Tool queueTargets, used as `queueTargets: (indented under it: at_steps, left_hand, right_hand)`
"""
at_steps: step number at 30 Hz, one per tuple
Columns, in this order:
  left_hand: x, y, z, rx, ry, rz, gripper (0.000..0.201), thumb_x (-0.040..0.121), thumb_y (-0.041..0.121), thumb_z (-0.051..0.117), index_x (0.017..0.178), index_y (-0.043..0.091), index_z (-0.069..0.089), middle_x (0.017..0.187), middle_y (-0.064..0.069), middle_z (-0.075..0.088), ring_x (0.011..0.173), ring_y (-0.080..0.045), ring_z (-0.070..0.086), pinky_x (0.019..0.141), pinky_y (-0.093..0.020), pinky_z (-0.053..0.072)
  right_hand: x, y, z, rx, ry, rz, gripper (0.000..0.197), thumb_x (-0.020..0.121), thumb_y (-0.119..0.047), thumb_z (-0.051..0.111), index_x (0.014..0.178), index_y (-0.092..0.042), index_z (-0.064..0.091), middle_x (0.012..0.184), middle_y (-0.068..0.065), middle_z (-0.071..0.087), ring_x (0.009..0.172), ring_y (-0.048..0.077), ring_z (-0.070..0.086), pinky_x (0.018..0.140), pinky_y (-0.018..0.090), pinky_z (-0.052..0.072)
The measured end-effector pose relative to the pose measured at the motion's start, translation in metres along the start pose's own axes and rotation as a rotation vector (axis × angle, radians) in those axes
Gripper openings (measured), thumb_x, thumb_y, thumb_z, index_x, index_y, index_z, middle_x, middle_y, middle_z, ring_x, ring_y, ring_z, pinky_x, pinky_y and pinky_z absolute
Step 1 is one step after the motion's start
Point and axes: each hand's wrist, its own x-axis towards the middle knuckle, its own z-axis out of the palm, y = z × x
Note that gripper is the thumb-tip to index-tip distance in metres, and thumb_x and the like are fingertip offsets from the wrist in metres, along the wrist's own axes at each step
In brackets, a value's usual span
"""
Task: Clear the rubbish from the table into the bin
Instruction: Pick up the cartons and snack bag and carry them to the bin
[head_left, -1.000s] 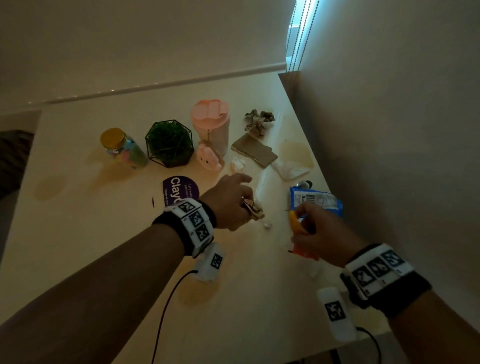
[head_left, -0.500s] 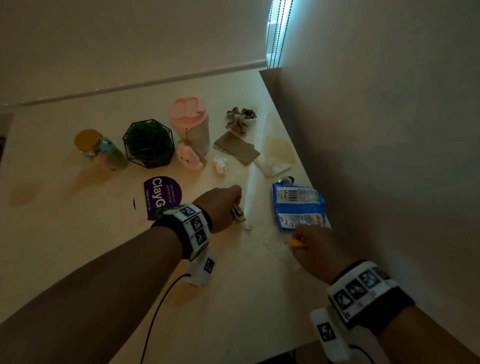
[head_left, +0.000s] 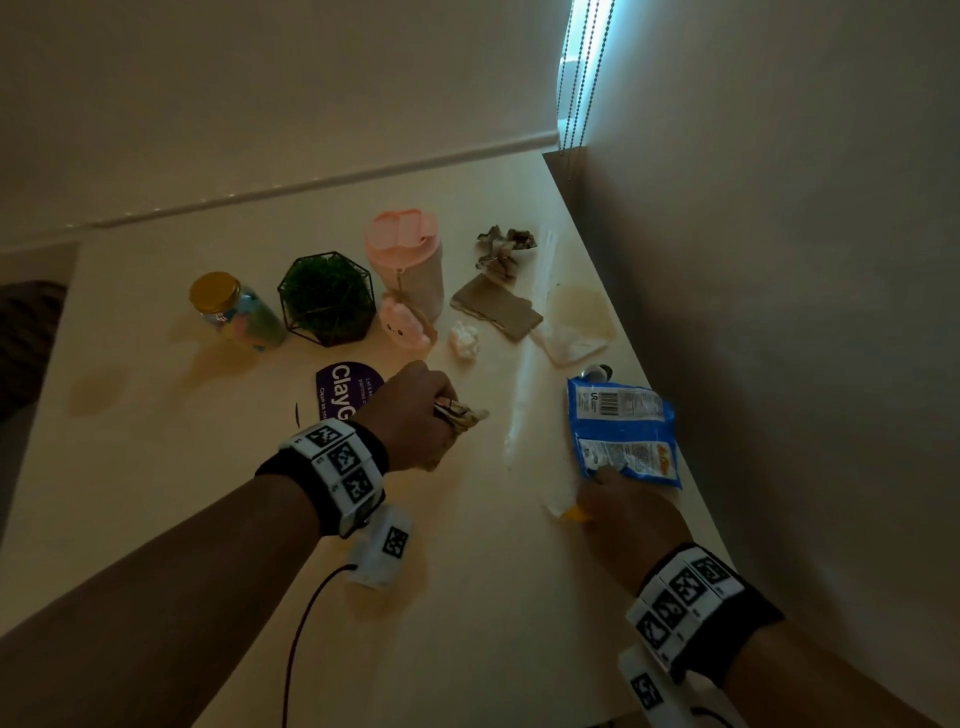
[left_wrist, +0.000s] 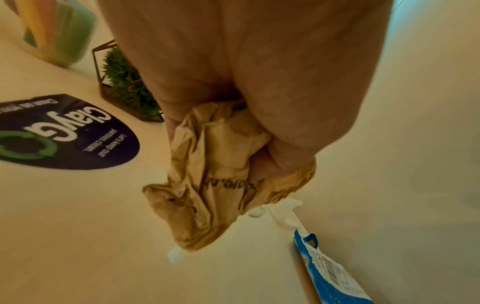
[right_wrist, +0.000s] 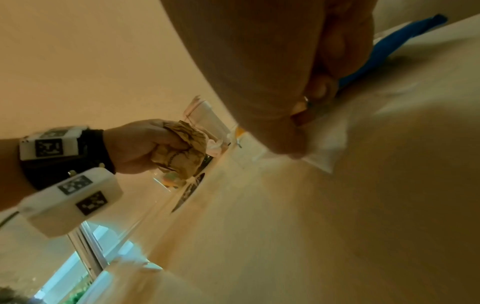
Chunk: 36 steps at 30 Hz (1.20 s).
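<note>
My left hand (head_left: 413, 415) grips a crumpled brown paper (left_wrist: 215, 174) just above the table (head_left: 156, 467), right of the purple sticker. My right hand (head_left: 626, 512) lies low on the table at the near edge of a blue snack packet (head_left: 621, 431). Its curled fingers pinch a clear wrapper with an orange part (head_left: 571, 513), which looks white in the right wrist view (right_wrist: 328, 148). Further back lie a white tissue ball (head_left: 464, 339), a cardboard scrap (head_left: 496, 307), another crumpled brown paper (head_left: 504, 249) and a clear plastic bag (head_left: 576, 322). No bin is in view.
A gold-lidded jar (head_left: 234, 312), a green plant in a wire frame (head_left: 327, 299), a pink tumbler (head_left: 408, 265) and a pink toy (head_left: 405, 326) stand at the back. A purple sticker (head_left: 343, 389) lies flat. A wall runs close along the table's right edge (head_left: 696, 493).
My right hand has come down from above the blue packet to the table at its near edge, still with the orange-tipped wrapper. The left hand keeps the brown paper and has barely moved.
</note>
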Motion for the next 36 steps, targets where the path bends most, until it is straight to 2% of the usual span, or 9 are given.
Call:
queueTargets:
  at_steps: [5,11,13,16,19,23,26,28,36]
  left_hand:
    - [0.027,0.008,0.001,0.059,0.104,0.103,0.020,0.077,0.020,0.071,0.088,0.021,0.055,0.109,0.001,0.044,0.086,-0.020,0.052,0.065,-0.032,0.046]
    - [0.073,0.021,0.005,0.177,0.049,0.030,0.014,0.080,0.018,0.063,0.087,0.024,0.052,0.149,0.000,0.030,0.126,-0.028,0.044,0.089,-0.039,0.050]
    - [0.086,0.022,0.008,0.228,0.016,-0.013,0.015,0.078,0.017,0.061,0.083,0.026,0.050,0.145,0.001,0.031,0.122,-0.029,0.045,0.092,-0.041,0.049]
    - [0.098,0.025,0.010,0.311,-0.038,-0.071,0.013,0.081,0.020,0.059,0.087,0.023,0.048,0.126,-0.004,0.044,0.111,-0.030,0.049,0.091,-0.044,0.048]
    - [0.101,0.030,0.009,0.339,-0.043,-0.079,0.012,0.085,0.018,0.057,0.094,0.017,0.049,0.112,-0.008,0.054,0.098,-0.028,0.055,0.079,-0.039,0.049]
    - [0.090,0.032,0.008,0.317,-0.054,-0.082,0.020,0.081,0.014,0.058,0.098,0.018,0.048,0.104,-0.005,0.052,0.092,-0.024,0.053,0.069,-0.035,0.046]
    - [0.080,0.026,0.010,0.275,-0.051,-0.066,0.021,0.082,0.013,0.059,0.098,0.020,0.047,0.100,-0.004,0.052,0.088,-0.023,0.053,0.065,-0.033,0.042]
    - [0.073,0.020,0.011,0.252,-0.039,-0.040,0.020,0.083,0.016,0.061,0.095,0.021,0.046,0.098,-0.005,0.053,0.086,-0.023,0.052,0.065,-0.033,0.042]
    - [0.059,0.017,0.013,0.266,-0.022,-0.012,0.021,0.085,0.025,0.065,0.099,0.022,0.049,0.098,-0.003,0.055,0.086,-0.024,0.051,0.068,-0.033,0.040]
  right_hand:
    - [-0.004,-0.008,-0.015,0.242,0.019,-0.052,0.022,0.089,-0.025,0.054,0.078,-0.029,0.035,0.080,-0.009,0.047,0.076,0.012,0.052,0.070,0.026,0.050]
    - [-0.011,-0.007,-0.036,0.501,0.055,-0.082,0.018,0.096,-0.013,0.046,0.098,-0.029,0.055,0.090,-0.010,0.055,0.082,0.006,0.055,0.070,0.014,0.045]
    - [-0.015,0.000,-0.042,0.570,0.093,-0.067,0.016,0.094,-0.019,0.044,0.088,-0.018,0.060,0.084,-0.004,0.057,0.076,0.010,0.054,0.065,0.017,0.043]
    - [-0.015,0.020,-0.047,0.689,0.176,0.076,0.025,0.091,-0.027,0.049,0.080,-0.006,0.056,0.076,0.016,0.056,0.063,0.022,0.052,0.060,0.043,0.048]
    - [-0.004,0.045,-0.052,0.684,0.279,0.226,0.034,0.088,-0.034,0.064,0.081,-0.002,0.060,0.075,0.016,0.063,0.065,0.020,0.062,0.061,0.039,0.054]
    - [0.030,0.061,-0.056,0.562,0.291,0.272,0.034,0.080,-0.034,0.075,0.099,-0.010,0.061,0.102,0.001,0.064,0.087,0.014,0.064,0.058,0.019,0.052]
    - [0.060,0.060,-0.052,0.397,0.126,0.304,0.079,0.072,-0.038,0.081,0.138,-0.028,0.039,0.131,0.001,0.045,0.109,0.018,0.056,0.078,0.027,0.050]
    - [0.076,0.055,-0.052,0.322,0.069,0.298,0.098,0.066,-0.039,0.085,0.145,-0.035,0.028,0.136,0.000,0.036,0.120,0.022,0.049,0.088,0.034,0.050]
    - [0.114,0.052,-0.049,-0.080,0.058,0.053,0.040,0.067,-0.047,0.077,0.096,-0.024,0.062,0.096,0.002,0.042,0.090,0.024,0.050,0.072,0.029,0.040]
